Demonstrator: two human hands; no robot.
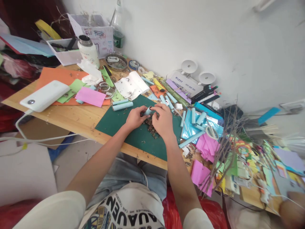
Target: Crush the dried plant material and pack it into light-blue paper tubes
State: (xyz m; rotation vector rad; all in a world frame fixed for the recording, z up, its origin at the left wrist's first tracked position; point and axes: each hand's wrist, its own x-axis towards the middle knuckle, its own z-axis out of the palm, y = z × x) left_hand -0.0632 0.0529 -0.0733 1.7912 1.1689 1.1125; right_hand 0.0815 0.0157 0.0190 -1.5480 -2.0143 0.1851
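A short light-blue paper tube [148,111] is held up over the dark green mat [114,122], tilted, its open end facing up and to the right. My left hand [137,117] is closed around the tube's lower left side. At the tube's upper right end, the fingers of my right hand [164,119] are bent together at the opening; whether they pinch a bit of material there is hidden. Below both hands lies a small heap of brown dried plant crumbs [153,129], partly covered by my right hand. Two more blue tubes [122,106] rest at the mat's back left edge.
Several blue tubes [193,116], scissors [211,132] and pink paper [207,148] crowd the right side, beside a bundle of dry twigs [230,149]. On the left are a white power bank [44,95] with a cable, orange paper [57,78] and a white bottle [88,52].
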